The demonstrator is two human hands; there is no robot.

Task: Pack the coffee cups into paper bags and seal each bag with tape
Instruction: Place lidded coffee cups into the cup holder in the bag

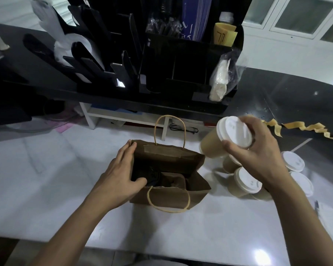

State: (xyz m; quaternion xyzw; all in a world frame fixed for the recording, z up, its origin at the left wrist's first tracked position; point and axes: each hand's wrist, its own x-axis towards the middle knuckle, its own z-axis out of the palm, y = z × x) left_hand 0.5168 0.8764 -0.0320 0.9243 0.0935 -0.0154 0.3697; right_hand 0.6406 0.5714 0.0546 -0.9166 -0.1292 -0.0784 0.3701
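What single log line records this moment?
left hand: holds paper bag open | right hand: grips tilted coffee cup | status: not yet bagged

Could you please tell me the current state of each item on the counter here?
paper bag, upright, mouth open, unsealed.
held cup, lidded, tilted, lifted.
other cups, lidded, grouped right of the bag.
left hand, holds the bag's side.
right hand, grips the held cup's lid.
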